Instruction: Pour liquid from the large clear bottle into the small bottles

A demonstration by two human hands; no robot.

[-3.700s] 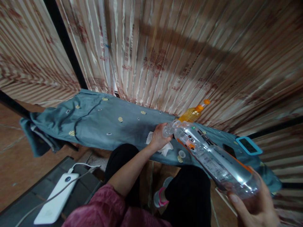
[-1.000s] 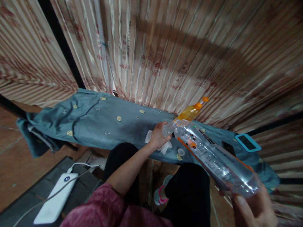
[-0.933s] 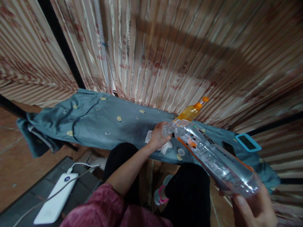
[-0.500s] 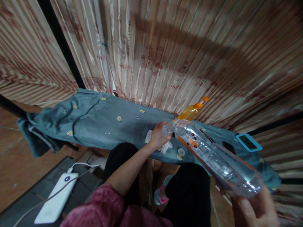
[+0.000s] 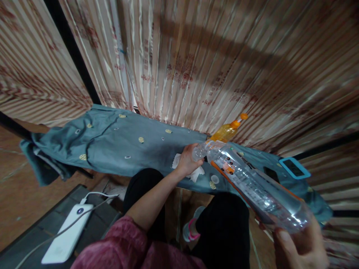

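Note:
My right hand point(image 5: 303, 243) is closed around the base of a large clear plastic bottle point(image 5: 260, 186) with an orange and black label. The bottle lies tilted, its neck end lower and pointing left. At that end, my left hand point(image 5: 187, 161) grips a small clear plastic container point(image 5: 199, 151). The bottle's mouth meets or overlaps the container's opening; I cannot tell whether they touch. Below my left hand, a crumpled white tissue point(image 5: 197, 174) rests on the blue-green cloth point(image 5: 151, 153). A small round translucent cap point(image 5: 215, 179) lies to its right.
Behind the large bottle stands an orange pump bottle point(image 5: 225, 131). A dark phone point(image 5: 270, 173) and a blue-framed device point(image 5: 295, 167) lie at the right. A white power bank point(image 5: 67, 235) with a cable rests on a dark surface at lower left. A pleated curtain point(image 5: 179, 67) hangs behind.
Hardly anything differs. My right hand and the base of the large bottle have shifted very slightly; my left hand and the small container stay in place.

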